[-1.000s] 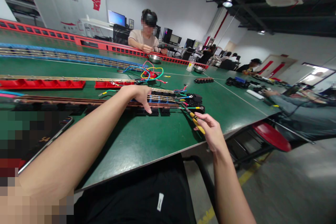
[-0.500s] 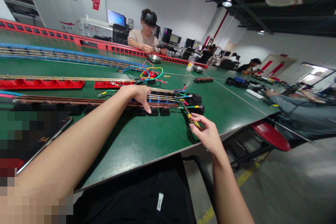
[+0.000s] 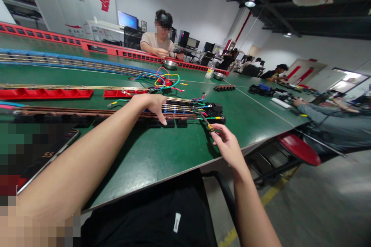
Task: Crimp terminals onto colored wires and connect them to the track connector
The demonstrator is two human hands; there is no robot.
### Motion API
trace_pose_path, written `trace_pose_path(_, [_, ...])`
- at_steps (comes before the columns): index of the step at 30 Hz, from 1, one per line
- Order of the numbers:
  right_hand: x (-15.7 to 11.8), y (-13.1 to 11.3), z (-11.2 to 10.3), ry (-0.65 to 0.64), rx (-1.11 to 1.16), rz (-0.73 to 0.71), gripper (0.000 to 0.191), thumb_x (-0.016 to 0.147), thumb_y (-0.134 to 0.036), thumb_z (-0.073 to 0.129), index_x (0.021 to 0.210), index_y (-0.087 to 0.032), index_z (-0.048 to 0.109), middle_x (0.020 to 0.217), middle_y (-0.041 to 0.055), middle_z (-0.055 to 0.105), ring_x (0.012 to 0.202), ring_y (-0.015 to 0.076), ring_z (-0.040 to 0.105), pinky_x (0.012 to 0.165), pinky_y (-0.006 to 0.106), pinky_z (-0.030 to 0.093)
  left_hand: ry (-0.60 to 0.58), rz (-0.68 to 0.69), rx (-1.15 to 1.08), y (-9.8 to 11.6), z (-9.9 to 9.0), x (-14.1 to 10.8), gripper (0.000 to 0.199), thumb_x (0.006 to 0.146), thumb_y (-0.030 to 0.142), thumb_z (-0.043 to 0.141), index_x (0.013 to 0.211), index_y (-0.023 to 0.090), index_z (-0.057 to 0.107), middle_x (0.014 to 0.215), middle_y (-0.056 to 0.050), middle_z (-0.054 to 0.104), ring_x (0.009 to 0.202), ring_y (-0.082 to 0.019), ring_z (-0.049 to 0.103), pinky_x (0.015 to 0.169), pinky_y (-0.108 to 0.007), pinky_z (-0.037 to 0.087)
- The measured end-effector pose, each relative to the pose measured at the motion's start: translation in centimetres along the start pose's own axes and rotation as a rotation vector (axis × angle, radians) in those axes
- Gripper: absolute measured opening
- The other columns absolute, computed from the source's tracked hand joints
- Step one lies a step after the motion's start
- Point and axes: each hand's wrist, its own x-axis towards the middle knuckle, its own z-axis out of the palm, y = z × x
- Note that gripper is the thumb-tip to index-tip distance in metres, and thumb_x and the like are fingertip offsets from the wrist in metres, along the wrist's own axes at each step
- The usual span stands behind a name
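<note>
My right hand [image 3: 227, 141] grips a screwdriver [image 3: 211, 127] with a yellow and black handle. The driver slants up and left, and its tip meets the right end of the nearest rail assembly [image 3: 185, 115], which has brown bars on black holders. Across that assembly lies my left hand [image 3: 158, 106], its thumb on the near side and its other fingers mostly hidden beyond the bars. Close to the tip are a green wire [image 3: 213, 118] with a yellow sleeve and ring terminal, and black end blocks [image 3: 214, 108]. Blue holders with brass bars sit just behind.
Red holders [image 3: 46, 93] and a long blue rail [image 3: 72, 60] lie farther back on the green table [image 3: 162, 158]. Coloured wires [image 3: 168, 81] loop near the middle. A metal bowl [image 3: 170, 64] and a bottle [image 3: 210, 70] stand near a person [image 3: 158, 42] opposite, who holds a power drill.
My right fingers have shifted and rolled around the screwdriver handle, which shows turned. Its tip stays at the rail end. My left hand has not visibly moved.
</note>
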Motion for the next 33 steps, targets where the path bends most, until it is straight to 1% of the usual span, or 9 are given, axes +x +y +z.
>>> trace_pose_path(3, [-0.1,-0.5,0.0,-0.002,0.112,0.045,0.034,0.083,-0.044,0.062,0.109,-0.022,0.061,0.11,0.0086,0.064,0.092,0.0217,0.063,0.06,0.027,0.05,0.013,0.002,-0.009,-0.1,0.0,0.0,0.12,0.036,0.074,0.076,0.138,0.017,0.046,0.135,-0.015,0.056,0.117,-0.035,0.055,0.095,-0.035,0.045])
trace_pose_path(8, [-0.4,-1.7,0.3,-0.058,0.354,0.197,0.039,0.08,-0.047,0.066,0.11,-0.023,0.06,0.107,0.0071,0.062,0.085,0.0204,0.067,0.054,0.024,0.051,0.021,-0.004,-0.013,-0.1,0.1,0.1,0.119,0.034,0.073,0.076,0.137,0.023,0.047,0.135,-0.013,0.056,0.116,-0.034,0.056,0.094,-0.034,0.045])
trace_pose_path(10, [-0.5,-1.9,0.5,-0.075,0.395,0.216,0.041,0.08,-0.046,0.067,0.113,-0.024,0.059,0.103,0.0056,0.062,0.083,0.0194,0.068,0.053,0.023,0.051,0.018,-0.003,-0.011,0.0,0.1,0.1,0.118,0.034,0.073,0.077,0.136,0.022,0.049,0.134,-0.013,0.057,0.115,-0.034,0.056,0.093,-0.034,0.046])
trace_pose_path(13, [-0.5,-2.1,0.9,-0.057,0.426,0.234,0.041,0.079,-0.045,0.068,0.113,-0.023,0.061,0.095,0.0039,0.062,0.081,0.0196,0.068,0.051,0.022,0.052,0.009,0.001,-0.012,0.0,0.0,0.1,0.115,0.034,0.072,0.077,0.134,0.021,0.051,0.131,-0.012,0.059,0.114,-0.034,0.057,0.092,-0.034,0.046])
trace_pose_path(16, [-0.4,-2.3,1.0,-0.044,0.507,0.281,0.04,0.076,-0.044,0.068,0.109,-0.021,0.062,0.096,0.0053,0.065,0.08,0.0216,0.07,0.049,0.025,0.053,0.011,0.0,-0.016,-0.1,0.1,0.2,0.117,0.033,0.074,0.076,0.134,0.021,0.05,0.131,-0.012,0.059,0.114,-0.034,0.057,0.092,-0.034,0.046])
trace_pose_path(20, [-0.1,-2.5,0.8,-0.052,0.65,0.355,0.038,0.074,-0.041,0.067,0.106,-0.022,0.06,0.101,0.0081,0.071,0.078,0.0232,0.072,0.048,0.026,0.053,0.02,0.003,-0.012,-0.1,0.1,0.2,0.119,0.034,0.074,0.076,0.135,0.017,0.05,0.131,-0.014,0.059,0.112,-0.035,0.058,0.091,-0.034,0.046])
trace_pose_path(25, [0.3,-2.1,0.2,-0.094,0.809,0.44,0.032,0.079,-0.042,0.057,0.106,-0.024,0.056,0.097,0.0093,0.075,0.076,0.0212,0.072,0.047,0.023,0.05,0.01,0.006,-0.017,-0.1,0.1,0.2,0.114,0.034,0.073,0.076,0.133,0.022,0.051,0.129,-0.012,0.06,0.113,-0.034,0.058,0.092,-0.034,0.046])
trace_pose_path(29, [0.5,-1.8,-0.1,-0.103,0.839,0.495,0.035,0.081,-0.041,0.053,0.112,-0.024,0.055,0.1,0.0101,0.075,0.074,0.0198,0.072,0.047,0.024,0.05,0.016,0.008,-0.024,-0.1,0.1,0.1,0.116,0.034,0.073,0.077,0.133,0.02,0.051,0.131,-0.014,0.059,0.113,-0.035,0.057,0.093,-0.034,0.046])
trace_pose_path(33, [0.5,-1.9,-0.1,-0.117,0.783,0.466,0.037,0.081,-0.045,0.053,0.112,-0.026,0.056,0.101,0.0085,0.075,0.076,0.0204,0.071,0.05,0.027,0.051,0.016,-0.001,-0.026,-0.2,0.1,0.2,0.116,0.034,0.073,0.077,0.135,0.023,0.05,0.132,-0.012,0.059,0.115,-0.034,0.056,0.094,-0.035,0.046])
